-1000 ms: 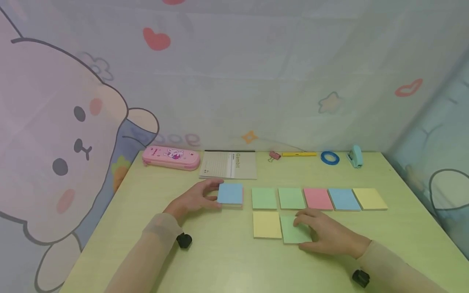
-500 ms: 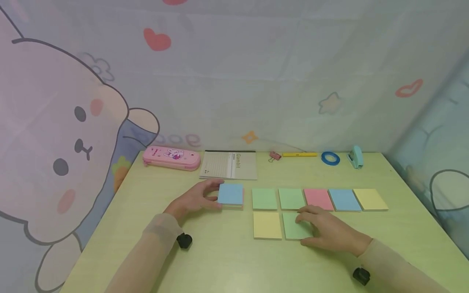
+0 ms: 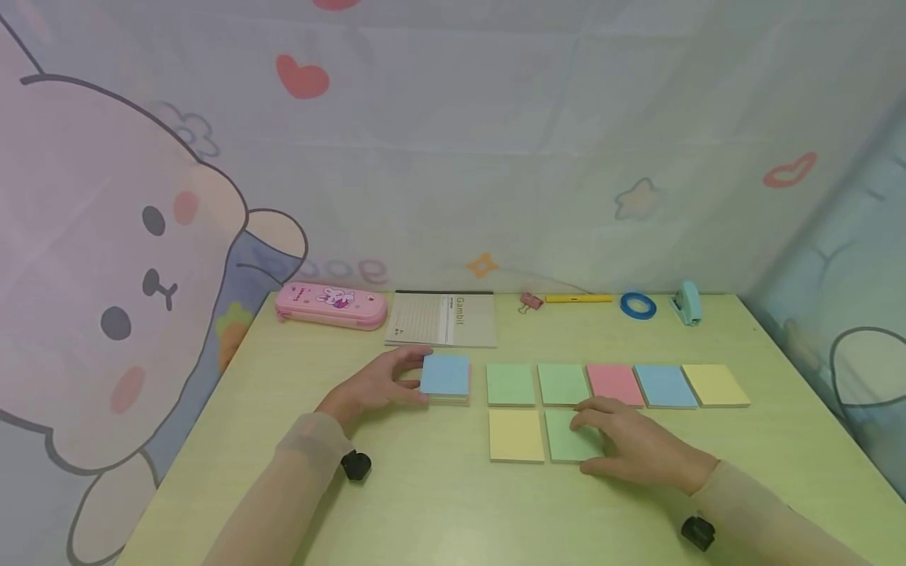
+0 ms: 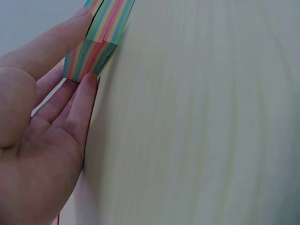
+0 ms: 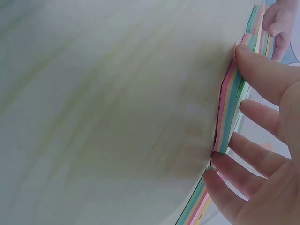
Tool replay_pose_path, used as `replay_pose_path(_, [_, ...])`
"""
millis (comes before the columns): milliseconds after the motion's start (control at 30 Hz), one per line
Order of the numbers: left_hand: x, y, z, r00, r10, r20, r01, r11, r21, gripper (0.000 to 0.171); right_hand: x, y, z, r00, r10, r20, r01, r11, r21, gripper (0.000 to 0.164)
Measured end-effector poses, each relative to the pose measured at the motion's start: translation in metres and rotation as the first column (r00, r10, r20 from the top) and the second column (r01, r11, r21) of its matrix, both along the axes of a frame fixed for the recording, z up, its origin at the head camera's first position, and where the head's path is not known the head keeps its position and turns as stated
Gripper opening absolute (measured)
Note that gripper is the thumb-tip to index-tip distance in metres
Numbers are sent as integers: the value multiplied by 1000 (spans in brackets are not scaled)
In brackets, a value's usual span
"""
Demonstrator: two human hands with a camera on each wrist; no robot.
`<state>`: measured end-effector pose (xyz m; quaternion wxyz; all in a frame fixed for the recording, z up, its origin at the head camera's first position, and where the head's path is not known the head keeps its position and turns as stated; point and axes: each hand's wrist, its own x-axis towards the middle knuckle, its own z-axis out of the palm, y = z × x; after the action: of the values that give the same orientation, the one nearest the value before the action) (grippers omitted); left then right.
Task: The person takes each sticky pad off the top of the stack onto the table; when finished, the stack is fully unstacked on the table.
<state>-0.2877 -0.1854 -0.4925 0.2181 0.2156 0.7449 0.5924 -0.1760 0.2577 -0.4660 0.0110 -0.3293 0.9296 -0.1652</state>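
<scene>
On the table's left-centre, my left hand holds a thick stack of sticky notes by its left side, thumb in front and fingers behind. Blue tops the stack, and its striped edges show in the left wrist view. My right hand grips a green sticky note pad lying flat; the thumb is at its near edge and an index finger over its top. That pad's striped edge faces the right wrist camera. Just left of it lies a yellow sticky note pad, a narrow gap between them.
Behind runs a row of pads: two green, one pink, one blue and one yellow. Along the back lie a pencil case, notebook, binder clip, yellow pen, blue tape roll and stapler.
My right hand has pushed the green pad slightly away from me and straightened it, level with the yellow pad beside it. The left hand and its stack have stayed put.
</scene>
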Motion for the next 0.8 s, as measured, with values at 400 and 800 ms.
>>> replay_pose_path(400, [0,0,0,1000,-3,-4,3,1000,2,89,1,0,6,1000,-21,-15,21,999,47,49])
replay_pose_path(800, [1,-1,0,1000,7,3,-6,1000,-10,89,-17,-25,37,994,-4,-111,-4,998,-70,43])
